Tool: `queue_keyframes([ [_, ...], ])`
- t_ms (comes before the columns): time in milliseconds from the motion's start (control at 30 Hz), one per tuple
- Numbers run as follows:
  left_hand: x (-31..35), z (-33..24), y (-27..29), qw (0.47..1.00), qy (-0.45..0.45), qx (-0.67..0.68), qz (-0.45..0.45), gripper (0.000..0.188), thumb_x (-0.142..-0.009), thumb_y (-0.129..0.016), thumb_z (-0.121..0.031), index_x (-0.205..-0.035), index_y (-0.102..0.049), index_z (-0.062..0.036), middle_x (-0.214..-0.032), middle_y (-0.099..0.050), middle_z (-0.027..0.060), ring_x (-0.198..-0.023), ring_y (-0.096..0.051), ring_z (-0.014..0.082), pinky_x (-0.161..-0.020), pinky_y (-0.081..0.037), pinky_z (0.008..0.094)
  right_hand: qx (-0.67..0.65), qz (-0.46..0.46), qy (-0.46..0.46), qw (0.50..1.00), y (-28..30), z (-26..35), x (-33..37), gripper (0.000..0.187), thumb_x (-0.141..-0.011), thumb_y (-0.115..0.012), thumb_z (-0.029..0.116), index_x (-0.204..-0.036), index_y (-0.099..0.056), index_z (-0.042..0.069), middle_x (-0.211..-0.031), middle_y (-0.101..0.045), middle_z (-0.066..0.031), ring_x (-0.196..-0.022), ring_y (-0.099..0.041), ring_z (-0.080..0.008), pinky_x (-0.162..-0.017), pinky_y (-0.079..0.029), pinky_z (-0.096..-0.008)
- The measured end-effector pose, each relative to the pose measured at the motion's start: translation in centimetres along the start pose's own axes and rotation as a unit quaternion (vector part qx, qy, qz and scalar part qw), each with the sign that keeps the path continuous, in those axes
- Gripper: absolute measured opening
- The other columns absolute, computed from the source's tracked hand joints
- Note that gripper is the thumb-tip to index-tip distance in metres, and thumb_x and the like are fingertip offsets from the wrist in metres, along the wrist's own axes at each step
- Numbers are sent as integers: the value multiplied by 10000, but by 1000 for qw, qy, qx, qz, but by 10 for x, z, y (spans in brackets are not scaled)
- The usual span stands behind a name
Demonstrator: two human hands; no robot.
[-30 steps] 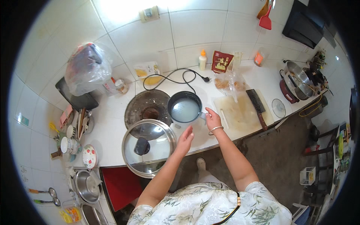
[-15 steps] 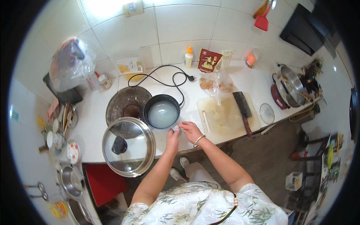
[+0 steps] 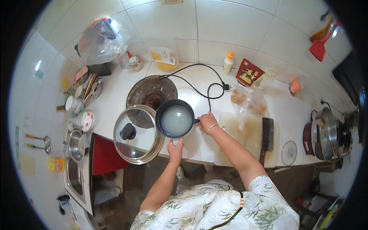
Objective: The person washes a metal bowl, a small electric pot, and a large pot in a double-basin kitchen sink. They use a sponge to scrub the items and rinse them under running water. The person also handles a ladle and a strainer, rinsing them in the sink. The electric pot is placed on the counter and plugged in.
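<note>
My left hand (image 3: 175,152) is closed around the short pale handle on the near side of a black electric pot (image 3: 157,122). Cloudy whitish liquid (image 3: 176,120) lies inside the pot. At the pot's right side, my right hand (image 3: 207,122) is closed at the spot where the black power cord (image 3: 210,102) joins it; the fingers partly hide the joint. Left of the pot, a large glass lid (image 3: 143,146) with a steel rim and black knob overlaps a round, dark stove plate (image 3: 134,94).
A cutting board (image 3: 245,142) with a cleaver (image 3: 267,134) lies right of my right arm. Behind it are a plastic bag of brown food (image 3: 245,101), a red packet (image 3: 249,73) and an orange-capped bottle (image 3: 228,63). A small glass lid (image 3: 289,153) rests farther right.
My right hand has moved from beside my left hand at the handle to the cord joint. My left hand now wraps the handle. The whole view has shifted, with things appearing farther right.
</note>
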State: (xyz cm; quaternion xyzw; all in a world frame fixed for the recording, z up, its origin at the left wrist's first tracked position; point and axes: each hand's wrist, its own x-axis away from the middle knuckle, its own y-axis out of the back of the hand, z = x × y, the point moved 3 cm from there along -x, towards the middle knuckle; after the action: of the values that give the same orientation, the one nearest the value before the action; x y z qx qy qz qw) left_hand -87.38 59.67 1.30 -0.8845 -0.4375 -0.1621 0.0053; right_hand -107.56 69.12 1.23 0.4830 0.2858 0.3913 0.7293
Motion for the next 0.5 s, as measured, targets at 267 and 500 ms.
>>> queue_keyframes([
  [267, 4, 3, -16, 994, -56, 9, -91, 203, -767, -673, -155, -866, -599, 6, -756, -603, 30, -667, -524, 99, -633, -444, 256, 92, 72, 143, 983, 2, -25, -10, 126, -781, -565, 181, -766, -637, 79, -782, -613, -90, -837, -575, -245, -821, -399, -368],
  [500, 9, -23, -24, 991, -61, -21, -120, 209, -743, -705, -162, -825, -599, -1, -710, -601, 24, -645, -521, 87, -604, -444, 254, 102, 50, 174, 978, -6, -36, -11, 135, -794, -577, 203, -799, -632, 80, -814, -615, -80, -843, -570, -237, -842, -367, -359],
])
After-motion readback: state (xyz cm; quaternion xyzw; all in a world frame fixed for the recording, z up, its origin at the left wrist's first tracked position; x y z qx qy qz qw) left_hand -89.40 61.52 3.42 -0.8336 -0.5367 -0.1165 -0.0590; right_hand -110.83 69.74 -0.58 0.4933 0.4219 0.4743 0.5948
